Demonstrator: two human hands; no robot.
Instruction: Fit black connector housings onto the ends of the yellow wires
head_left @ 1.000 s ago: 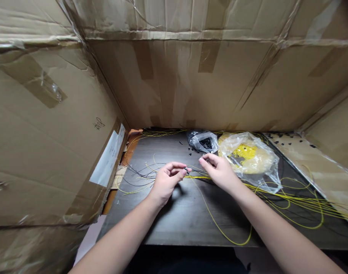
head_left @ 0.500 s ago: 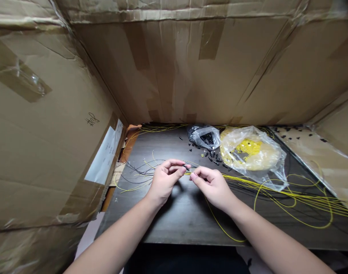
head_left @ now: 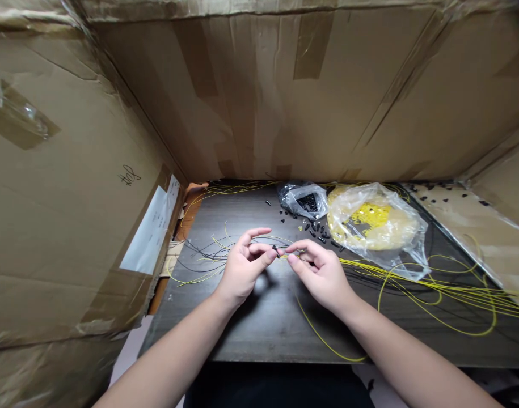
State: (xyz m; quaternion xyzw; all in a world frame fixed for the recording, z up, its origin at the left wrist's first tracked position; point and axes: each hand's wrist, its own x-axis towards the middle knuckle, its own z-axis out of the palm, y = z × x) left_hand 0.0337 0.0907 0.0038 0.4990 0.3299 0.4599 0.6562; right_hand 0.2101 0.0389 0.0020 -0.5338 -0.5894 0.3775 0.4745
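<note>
Sitting in left hand [head_left: 243, 267]: black part [head_left: 275, 249] (pinched).

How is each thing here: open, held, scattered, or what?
Left hand: pinching a small black piece
Right hand: curled, grip unclear
Small bag: open, black parts inside
Big bag: crumpled, yellow parts inside
Loose black parts: scattered on table
Yellow wires: some straight, some looping
White paper: flat against cardboard

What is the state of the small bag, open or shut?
Open: the small bag has a gaping mouth, with black pieces showing inside.
</note>
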